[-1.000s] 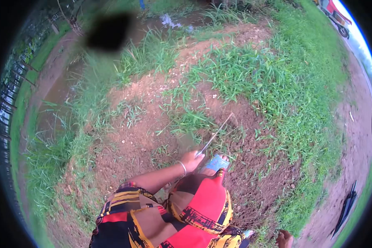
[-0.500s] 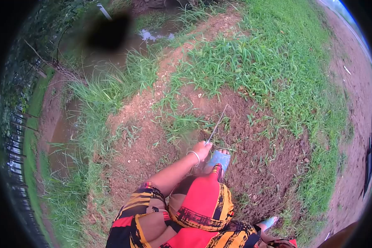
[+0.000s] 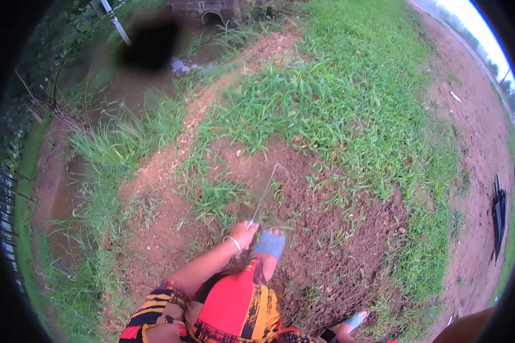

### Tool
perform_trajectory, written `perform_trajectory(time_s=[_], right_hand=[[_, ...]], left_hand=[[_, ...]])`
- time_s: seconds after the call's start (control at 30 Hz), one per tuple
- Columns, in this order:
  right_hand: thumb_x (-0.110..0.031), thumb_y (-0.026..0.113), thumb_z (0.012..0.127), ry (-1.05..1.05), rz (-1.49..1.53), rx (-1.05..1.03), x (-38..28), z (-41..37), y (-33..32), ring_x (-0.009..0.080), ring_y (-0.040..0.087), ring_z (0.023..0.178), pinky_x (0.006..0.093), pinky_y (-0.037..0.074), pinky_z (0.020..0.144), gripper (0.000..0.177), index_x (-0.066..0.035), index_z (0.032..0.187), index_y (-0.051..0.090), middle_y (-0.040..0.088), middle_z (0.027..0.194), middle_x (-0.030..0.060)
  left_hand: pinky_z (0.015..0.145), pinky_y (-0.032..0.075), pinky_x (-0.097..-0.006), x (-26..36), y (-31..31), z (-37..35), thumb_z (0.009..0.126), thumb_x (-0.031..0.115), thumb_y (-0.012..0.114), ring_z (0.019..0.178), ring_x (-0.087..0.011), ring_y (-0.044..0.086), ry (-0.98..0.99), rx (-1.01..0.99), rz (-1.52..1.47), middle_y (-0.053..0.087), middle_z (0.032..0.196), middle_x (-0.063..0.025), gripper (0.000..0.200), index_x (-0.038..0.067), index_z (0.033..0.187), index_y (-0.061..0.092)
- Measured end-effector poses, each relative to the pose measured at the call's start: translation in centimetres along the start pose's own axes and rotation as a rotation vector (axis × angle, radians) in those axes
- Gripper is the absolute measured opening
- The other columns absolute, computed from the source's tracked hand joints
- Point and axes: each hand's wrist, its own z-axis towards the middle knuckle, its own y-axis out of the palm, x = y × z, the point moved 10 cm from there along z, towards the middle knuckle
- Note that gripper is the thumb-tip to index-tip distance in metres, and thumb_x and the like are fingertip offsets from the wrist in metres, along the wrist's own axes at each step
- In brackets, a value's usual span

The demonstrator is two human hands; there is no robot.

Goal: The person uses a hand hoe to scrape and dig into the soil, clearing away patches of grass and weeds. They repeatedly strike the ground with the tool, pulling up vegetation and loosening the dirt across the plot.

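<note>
My left hand (image 3: 244,234), with a pale bangle on the wrist, is closed around the near end of a thin metal tool with a bent tip (image 3: 265,196). The tool points away from me over bare brown soil, near a tuft of grass (image 3: 217,197). Right beside the hand is my front foot in a blue slipper (image 3: 270,244). My other slippered foot (image 3: 355,320) shows at the lower right. Red, yellow and black patterned clothing (image 3: 229,300) covers my knee. My right hand is out of view; only a dark stretch of limb shows in the lower right corner.
Green grass (image 3: 349,97) grows ahead and to the right of the dug soil (image 3: 349,246). Muddy water (image 3: 134,91) lies down the bank on the left. On the dirt track (image 3: 472,188) at right rests a folded black umbrella (image 3: 499,220).
My view has tilted up and turned a little right, so the ground scene sits further left. My left hand still grips the tool beside the front foot.
</note>
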Motion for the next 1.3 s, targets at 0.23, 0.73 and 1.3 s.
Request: perform_trajectory(time_s=[0.23,0.73,1.3], right_hand=[[-0.047,0.044,0.084,-0.024,0.035,0.029,0.9,0.0,0.8,0.0243,0.042,0.103,0.0398,0.043,0.082,0.059,-0.008,0.127,0.034,0.04,0.117,0.0123],[-0.042,0.045,0.085,-0.014,-0.013,0.02,0.9,1.3,2.7,0.0228,0.05,0.097,0.038,0.046,0.08,0.054,-0.005,0.124,0.04,0.049,0.11,0.0143],[-0.036,0.045,0.087,0.217,-0.668,0.589,0.4,-9.1,-11.9,0.0211,0.059,0.09,0.0359,0.048,0.077,0.048,-0.001,0.12,0.047,0.058,0.102,0.0165]], left_hand=[[0.047,0.048,-0.0362,-0.9,-0.1,0.4,0.085,0.04,0.049,0.045,-0.024,0.058,0.013,0.002,0.026,0.059,0.059,-0.0132,0.041,0.0,0.087,0.056],[0.039,0.042,-0.0324,0.1,-1.1,1.4,0.085,0.036,0.052,0.037,-0.0175,0.05,0.179,0.09,0.121,0.05,0.051,-0.0054,0.035,0.002,0.078,0.049],[0.042,0.043,-0.0376,1.2,-6.3,4.4,0.09,0.04,0.039,0.04,-0.0247,0.053,0.096,0.19,-0.003,0.054,0.056,-0.0127,0.045,-0.001,0.08,0.053]])
